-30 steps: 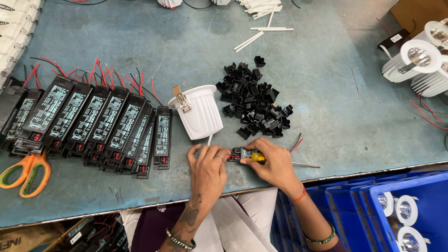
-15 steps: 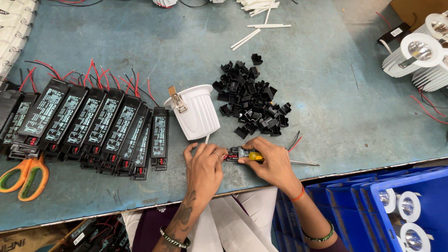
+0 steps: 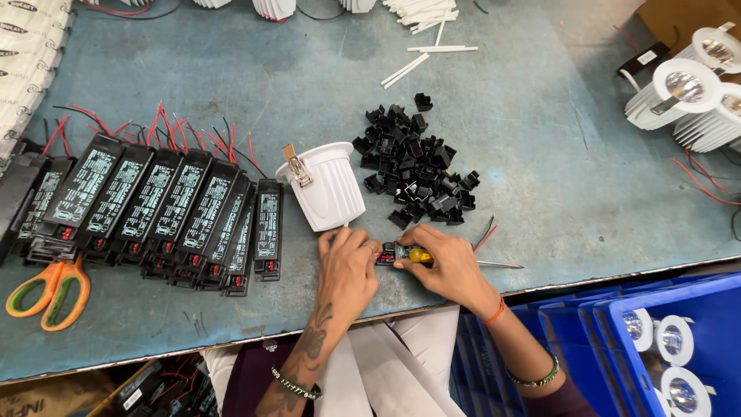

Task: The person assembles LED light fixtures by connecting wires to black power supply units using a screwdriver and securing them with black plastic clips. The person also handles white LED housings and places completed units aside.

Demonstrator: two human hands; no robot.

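Two hands met over a small black connector at the near edge of a cluttered blue-grey bench.

The left hand curled around the black connector, pinching it, while the right hand gripped a yellow-handled screwdriver whose tip pressed into that part; a thin metal rod showed just past the right hand on the bench. A white ribbed lamp housing lay just beyond the left hand's fingers, and a heap of black clips sat close behind both hands. A row of black driver boxes with red wires lay to the left, with orange scissors near them. Finished white lamps stood far right, white tubes at the far edge, and a blue crate sat below the bench.
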